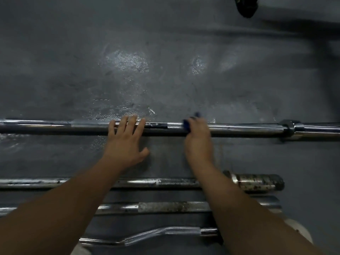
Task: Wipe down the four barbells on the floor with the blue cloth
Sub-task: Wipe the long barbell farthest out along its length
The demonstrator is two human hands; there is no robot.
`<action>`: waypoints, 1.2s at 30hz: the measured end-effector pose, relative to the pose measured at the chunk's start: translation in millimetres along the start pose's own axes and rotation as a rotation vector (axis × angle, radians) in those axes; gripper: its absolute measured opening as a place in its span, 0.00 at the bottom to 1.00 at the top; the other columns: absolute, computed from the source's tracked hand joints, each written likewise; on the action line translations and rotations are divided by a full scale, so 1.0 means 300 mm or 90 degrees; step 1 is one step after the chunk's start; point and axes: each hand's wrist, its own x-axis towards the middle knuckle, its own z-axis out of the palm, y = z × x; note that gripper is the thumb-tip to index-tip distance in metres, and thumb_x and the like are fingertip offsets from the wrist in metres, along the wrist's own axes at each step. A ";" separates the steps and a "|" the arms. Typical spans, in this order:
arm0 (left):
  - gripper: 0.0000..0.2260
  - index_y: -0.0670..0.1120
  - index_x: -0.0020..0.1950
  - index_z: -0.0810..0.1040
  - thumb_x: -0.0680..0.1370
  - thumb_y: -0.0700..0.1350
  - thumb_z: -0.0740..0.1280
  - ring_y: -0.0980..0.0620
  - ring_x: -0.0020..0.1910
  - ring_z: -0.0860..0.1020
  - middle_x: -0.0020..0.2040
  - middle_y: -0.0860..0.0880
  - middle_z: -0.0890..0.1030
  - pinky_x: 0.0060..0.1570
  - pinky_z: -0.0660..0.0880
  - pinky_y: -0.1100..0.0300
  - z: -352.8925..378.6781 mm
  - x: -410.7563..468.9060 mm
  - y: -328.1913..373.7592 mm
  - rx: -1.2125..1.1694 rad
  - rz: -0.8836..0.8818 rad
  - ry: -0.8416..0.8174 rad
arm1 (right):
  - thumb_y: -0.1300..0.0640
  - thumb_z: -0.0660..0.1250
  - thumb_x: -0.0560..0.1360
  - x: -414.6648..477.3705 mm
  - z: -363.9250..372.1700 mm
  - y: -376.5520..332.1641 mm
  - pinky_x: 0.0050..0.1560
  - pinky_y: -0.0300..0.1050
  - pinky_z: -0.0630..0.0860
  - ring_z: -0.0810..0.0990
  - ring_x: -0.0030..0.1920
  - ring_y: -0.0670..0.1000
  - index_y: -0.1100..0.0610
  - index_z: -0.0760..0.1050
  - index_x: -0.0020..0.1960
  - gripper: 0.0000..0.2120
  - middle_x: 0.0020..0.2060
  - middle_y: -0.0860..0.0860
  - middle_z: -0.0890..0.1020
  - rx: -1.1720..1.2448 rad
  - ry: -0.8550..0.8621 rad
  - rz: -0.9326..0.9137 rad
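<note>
on far barbell point(239, 128), l hand point(125, 142) flat, r hand point(197, 137) gripping blue cloth point(186, 126)

Four barbells lie side by side on the grey floor point(128, 61), which shines wet in patches. The left hand point(125, 144) lies flat, its straight fingers point(132, 124) resting across the far bar point(239, 128). Just to its right, the blurred right hand point(198, 142) holds the blue cloth point(186, 126) against the same bar. Nearer the person lie the second bar point(174, 182) with a rust-spotted sleeve point(259, 182), the third bar point(165, 207) with a dull, stained middle, and nearest, the curl bar point(156, 234). Both forearms cross over these three. A dark object point(246, 6) sits at the top right edge.
</note>
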 end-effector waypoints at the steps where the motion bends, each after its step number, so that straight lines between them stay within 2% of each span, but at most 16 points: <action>1: 0.42 0.52 0.81 0.41 0.75 0.68 0.58 0.43 0.80 0.44 0.81 0.46 0.47 0.75 0.42 0.37 -0.004 -0.001 0.005 0.002 -0.003 -0.002 | 0.69 0.61 0.68 -0.007 0.010 -0.025 0.66 0.50 0.70 0.75 0.64 0.59 0.60 0.79 0.59 0.21 0.60 0.57 0.78 -0.011 -0.063 -0.079; 3: 0.42 0.52 0.81 0.41 0.75 0.67 0.58 0.44 0.80 0.43 0.81 0.46 0.46 0.75 0.41 0.38 -0.009 -0.003 0.007 0.002 -0.007 -0.009 | 0.68 0.64 0.71 0.007 -0.019 0.001 0.66 0.49 0.70 0.74 0.66 0.56 0.56 0.76 0.65 0.24 0.66 0.54 0.76 -0.055 -0.156 -0.173; 4: 0.42 0.52 0.81 0.40 0.75 0.67 0.58 0.44 0.80 0.43 0.81 0.46 0.45 0.76 0.41 0.38 -0.010 -0.006 0.007 0.003 -0.006 -0.008 | 0.67 0.64 0.73 0.015 -0.047 0.039 0.65 0.47 0.70 0.73 0.66 0.55 0.54 0.75 0.66 0.23 0.67 0.53 0.75 -0.064 -0.160 -0.153; 6: 0.42 0.52 0.81 0.40 0.76 0.66 0.58 0.45 0.80 0.42 0.82 0.46 0.44 0.76 0.42 0.38 -0.021 -0.013 0.008 0.012 -0.002 -0.002 | 0.68 0.65 0.74 0.013 -0.118 0.084 0.64 0.42 0.67 0.73 0.66 0.55 0.56 0.75 0.66 0.22 0.66 0.54 0.75 -0.026 -0.094 0.000; 8: 0.41 0.52 0.81 0.41 0.76 0.65 0.58 0.45 0.80 0.41 0.82 0.46 0.43 0.76 0.43 0.38 -0.053 -0.033 0.017 0.019 -0.002 -0.004 | 0.71 0.62 0.73 0.004 -0.162 0.061 0.57 0.36 0.65 0.75 0.61 0.54 0.58 0.77 0.65 0.22 0.62 0.55 0.77 0.014 -0.091 0.114; 11: 0.41 0.51 0.81 0.41 0.76 0.65 0.58 0.45 0.80 0.41 0.82 0.46 0.42 0.76 0.43 0.37 -0.127 -0.072 0.049 0.007 -0.005 0.012 | 0.73 0.57 0.71 0.003 -0.224 -0.034 0.42 0.26 0.69 0.77 0.49 0.47 0.53 0.80 0.59 0.25 0.56 0.53 0.81 0.128 -0.154 0.151; 13: 0.41 0.51 0.81 0.44 0.75 0.65 0.59 0.45 0.80 0.44 0.82 0.45 0.45 0.76 0.43 0.37 -0.191 -0.107 0.074 -0.010 -0.009 0.056 | 0.74 0.55 0.71 0.007 -0.305 -0.082 0.36 0.21 0.67 0.77 0.44 0.43 0.52 0.80 0.57 0.26 0.53 0.51 0.81 0.184 -0.112 0.178; 15: 0.41 0.51 0.81 0.44 0.75 0.65 0.59 0.45 0.80 0.45 0.82 0.46 0.46 0.75 0.43 0.38 -0.260 -0.148 0.098 -0.017 -0.014 0.097 | 0.74 0.55 0.72 -0.012 -0.390 -0.116 0.37 0.22 0.69 0.78 0.43 0.43 0.54 0.80 0.55 0.24 0.53 0.51 0.79 0.226 -0.085 0.175; 18: 0.42 0.51 0.81 0.41 0.76 0.65 0.59 0.46 0.80 0.42 0.82 0.47 0.42 0.76 0.41 0.39 -0.355 -0.230 0.131 -0.013 -0.025 0.096 | 0.71 0.59 0.74 -0.080 -0.487 -0.166 0.40 0.41 0.80 0.81 0.43 0.50 0.49 0.81 0.52 0.21 0.51 0.52 0.81 0.244 -0.043 0.130; 20: 0.42 0.51 0.81 0.39 0.76 0.65 0.59 0.46 0.80 0.41 0.82 0.47 0.41 0.76 0.42 0.39 -0.410 -0.286 0.147 -0.007 -0.039 0.101 | 0.69 0.60 0.73 -0.112 -0.552 -0.194 0.50 0.47 0.80 0.80 0.48 0.50 0.46 0.81 0.53 0.21 0.52 0.48 0.81 0.215 -0.025 0.118; 22: 0.43 0.51 0.81 0.39 0.76 0.65 0.60 0.46 0.80 0.42 0.82 0.47 0.41 0.76 0.42 0.39 -0.457 -0.327 0.153 -0.009 -0.043 0.104 | 0.70 0.56 0.74 -0.140 -0.620 -0.212 0.52 0.44 0.76 0.79 0.51 0.51 0.47 0.80 0.57 0.24 0.54 0.49 0.79 0.202 -0.023 0.146; 24: 0.42 0.52 0.81 0.40 0.76 0.64 0.61 0.46 0.80 0.42 0.82 0.47 0.42 0.77 0.43 0.40 -0.503 -0.355 0.148 -0.012 -0.039 0.115 | 0.70 0.54 0.75 -0.162 -0.668 -0.214 0.50 0.45 0.75 0.79 0.51 0.53 0.48 0.77 0.60 0.25 0.56 0.52 0.79 0.219 -0.011 0.186; 27: 0.41 0.52 0.81 0.41 0.76 0.62 0.61 0.46 0.80 0.42 0.82 0.47 0.42 0.77 0.43 0.41 -0.553 -0.387 0.136 -0.003 -0.036 0.116 | 0.66 0.56 0.78 -0.196 -0.690 -0.185 0.40 0.45 0.73 0.78 0.46 0.52 0.50 0.69 0.67 0.20 0.53 0.54 0.78 0.262 0.024 0.242; 30: 0.42 0.52 0.81 0.40 0.76 0.63 0.61 0.46 0.80 0.42 0.82 0.47 0.40 0.76 0.42 0.42 -0.553 -0.418 0.162 0.022 -0.052 0.071 | 0.61 0.60 0.80 -0.239 -0.695 -0.140 0.33 0.42 0.69 0.76 0.41 0.51 0.53 0.64 0.65 0.15 0.50 0.54 0.76 0.318 0.053 0.328; 33: 0.41 0.51 0.81 0.42 0.76 0.62 0.61 0.45 0.80 0.46 0.82 0.46 0.44 0.76 0.47 0.41 -0.503 -0.447 0.202 -0.005 -0.091 0.042 | 0.60 0.63 0.79 -0.271 -0.692 -0.105 0.39 0.44 0.70 0.74 0.40 0.50 0.56 0.67 0.58 0.10 0.49 0.55 0.76 0.334 0.045 0.364; 36: 0.40 0.49 0.81 0.46 0.76 0.61 0.62 0.44 0.80 0.48 0.82 0.45 0.47 0.76 0.50 0.42 -0.423 -0.454 0.221 -0.035 -0.131 0.004 | 0.59 0.64 0.79 -0.247 -0.667 -0.094 0.44 0.44 0.70 0.74 0.43 0.51 0.56 0.69 0.58 0.09 0.50 0.54 0.76 0.302 0.022 0.368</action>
